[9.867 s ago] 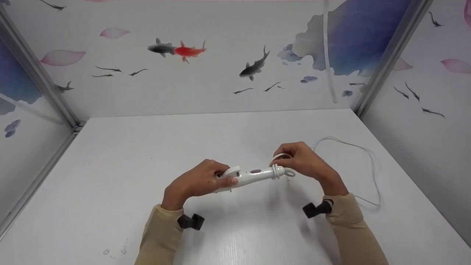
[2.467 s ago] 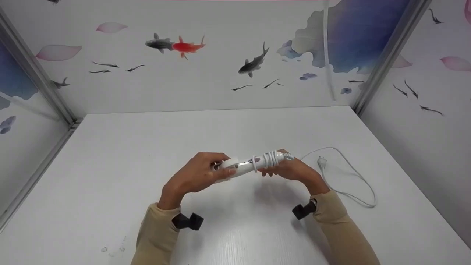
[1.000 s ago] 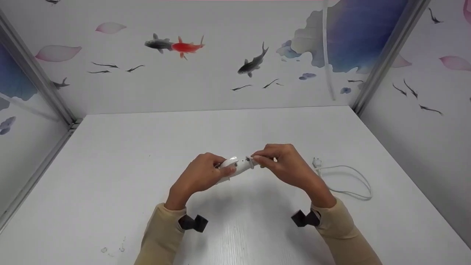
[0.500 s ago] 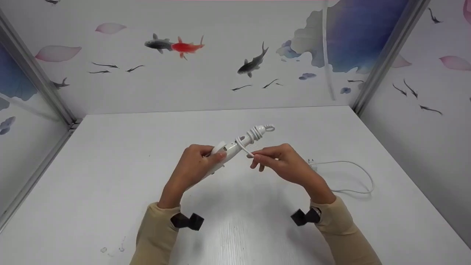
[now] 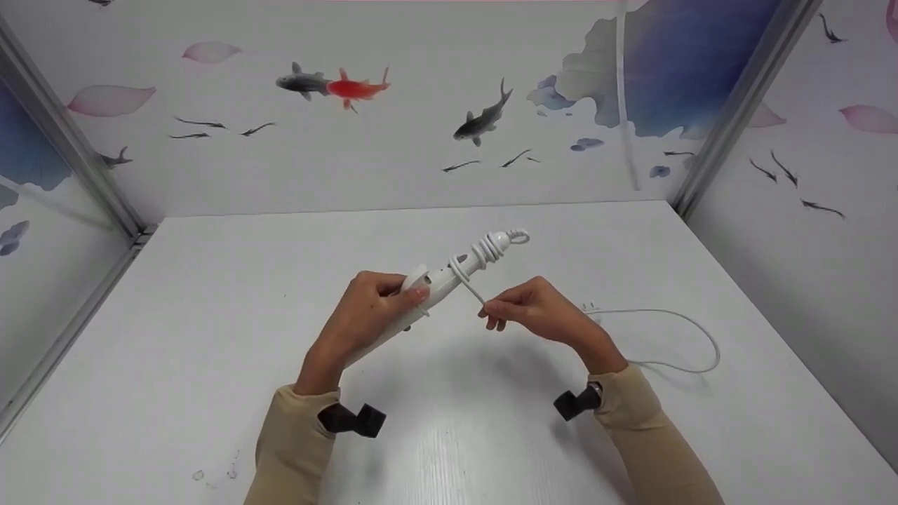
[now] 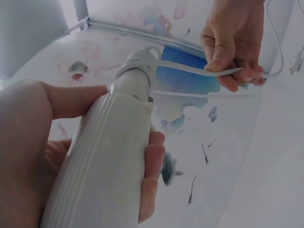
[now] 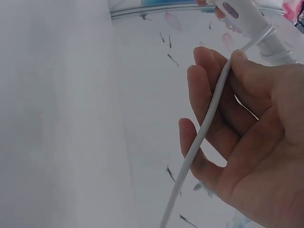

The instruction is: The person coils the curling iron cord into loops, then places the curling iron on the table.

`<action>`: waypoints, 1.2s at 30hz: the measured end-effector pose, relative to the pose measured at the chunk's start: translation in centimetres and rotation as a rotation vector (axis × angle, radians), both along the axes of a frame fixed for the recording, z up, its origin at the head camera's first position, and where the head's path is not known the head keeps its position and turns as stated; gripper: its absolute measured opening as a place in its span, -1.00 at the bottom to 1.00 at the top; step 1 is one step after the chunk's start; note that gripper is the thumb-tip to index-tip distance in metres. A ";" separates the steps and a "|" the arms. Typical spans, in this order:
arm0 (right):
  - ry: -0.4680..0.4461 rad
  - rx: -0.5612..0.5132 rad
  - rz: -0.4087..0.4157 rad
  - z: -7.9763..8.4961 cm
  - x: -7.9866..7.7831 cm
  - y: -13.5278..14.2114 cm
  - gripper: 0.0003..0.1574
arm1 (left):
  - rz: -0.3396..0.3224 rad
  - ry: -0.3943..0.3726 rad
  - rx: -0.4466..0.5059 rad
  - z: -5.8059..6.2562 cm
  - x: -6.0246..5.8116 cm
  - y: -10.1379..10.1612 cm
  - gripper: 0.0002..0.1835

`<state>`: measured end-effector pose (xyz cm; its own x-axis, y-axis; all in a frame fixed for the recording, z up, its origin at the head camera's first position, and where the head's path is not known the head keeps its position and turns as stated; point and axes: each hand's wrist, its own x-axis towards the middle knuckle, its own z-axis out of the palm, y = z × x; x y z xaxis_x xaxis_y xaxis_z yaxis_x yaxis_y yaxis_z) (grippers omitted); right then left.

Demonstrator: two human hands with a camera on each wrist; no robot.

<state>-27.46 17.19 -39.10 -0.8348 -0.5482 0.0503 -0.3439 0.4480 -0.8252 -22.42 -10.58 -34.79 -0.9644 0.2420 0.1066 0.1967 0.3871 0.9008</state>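
White wand (image 5: 440,284), cord (image 7: 205,126) looped round its handle

Left hand (image 5: 368,308) has its fingers wrapped round the fat end, wand tilted over mid-table (image 5: 210,315), handle towards the back edge. Right hand (image 5: 537,312) pinches the cord, thumb against finger. Right wrist cam shows the other fingers loosely bent; head view mostly hides that. Plug (image 5: 588,306) is probably that bit poking out behind the right hand, right-edge side.

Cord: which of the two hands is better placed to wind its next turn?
Probably the right hand: it already pinches the loose run of cord, while the left hand grips the wand.
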 end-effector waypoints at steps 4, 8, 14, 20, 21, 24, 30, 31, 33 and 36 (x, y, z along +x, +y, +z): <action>-0.022 0.042 -0.083 -0.7 -0.5 0.1 -0.65 | -0.070 0.040 -0.013 -0.1 0.0 0.0 -0.65; -0.055 0.074 -0.174 -1.3 -0.9 0.5 -0.56 | -0.150 0.068 -0.041 -0.3 0.0 0.3 -0.66; 0.037 0.061 -0.160 -1.3 -1.3 1.6 -0.81 | -0.256 0.086 -0.174 -0.8 0.1 1.1 -0.69; -0.007 0.012 -0.190 -0.2 -1.0 2.2 -0.73 | -0.350 0.087 -0.281 -1.4 0.3 2.1 -0.69; -0.024 0.014 -0.210 0.0 -0.9 2.2 -0.70 | -0.352 0.079 -0.292 -1.4 0.4 2.2 -0.70; 0.002 0.030 -0.227 0.4 -0.6 2.1 -0.69 | -0.343 0.046 -0.321 -1.7 0.6 2.5 -0.74; 0.061 -0.015 -0.198 1.3 0.3 1.5 -0.80 | -0.325 -0.006 -0.383 -2.1 0.6 3.0 -0.70; 0.077 -0.021 -0.199 1.5 0.5 1.4 -0.82 | -0.320 -0.012 -0.390 -2.1 0.6 3.1 -0.70; 0.112 -0.026 -0.205 1.9 0.9 1.1 -0.85 | -0.307 -0.016 -0.400 -2.2 0.5 3.1 -0.70; 0.158 -0.037 -0.215 2.5 1.5 0.6 -0.87 | -0.284 -0.010 -0.405 -2.1 0.5 3.1 -0.70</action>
